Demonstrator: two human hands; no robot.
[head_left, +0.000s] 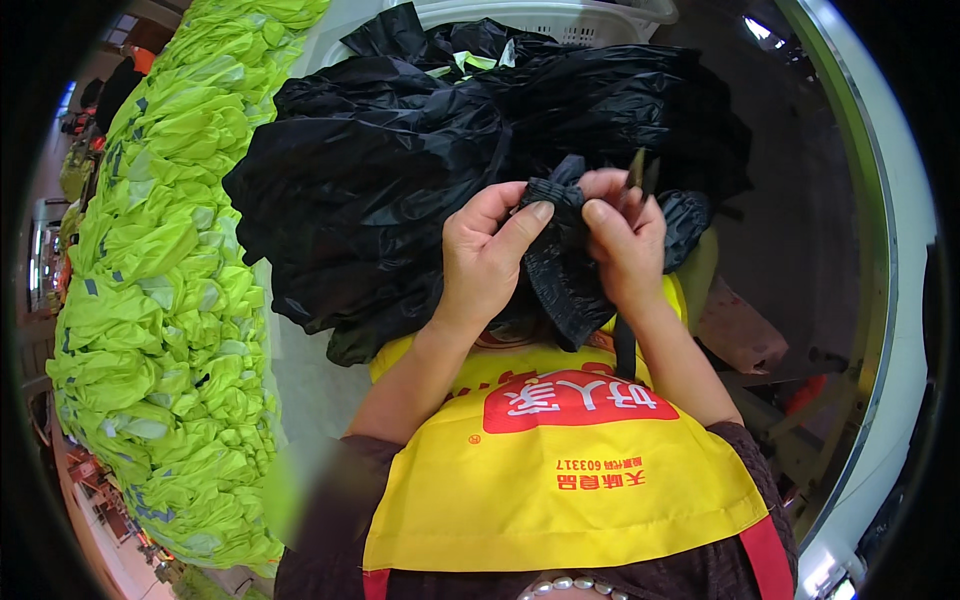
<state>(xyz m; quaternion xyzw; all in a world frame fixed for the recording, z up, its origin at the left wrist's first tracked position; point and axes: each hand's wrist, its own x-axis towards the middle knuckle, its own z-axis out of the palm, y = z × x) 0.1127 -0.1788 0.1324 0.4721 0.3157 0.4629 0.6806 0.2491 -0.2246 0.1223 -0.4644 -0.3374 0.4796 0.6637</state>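
Observation:
A black, shiny garment lies bunched in front of me, and its gathered elastic edge (pixel 556 190) is lifted between my hands. My left hand (pixel 487 250) pinches that edge between thumb and fingers. Close on its right, my right hand (pixel 628 235) is closed, with its thumb and fingertips at the same edge. Two narrow pointed blades of what look like thread snips (pixel 637 168) stick up from the right fingers, slightly blurred. Below the hands hangs a ribbed black band (pixel 565 295) of the garment. The rest of the black fabric (pixel 370 180) spreads out beyond and to the left.
A long heap of lime-yellow garments (pixel 160 300) runs along the left side. At the far side stands a white plastic basket (pixel 590 22) partly covered by black fabric. A pale curved-looking table edge (pixel 905 200) borders the right. My yellow apron (pixel 560 500) covers the near side.

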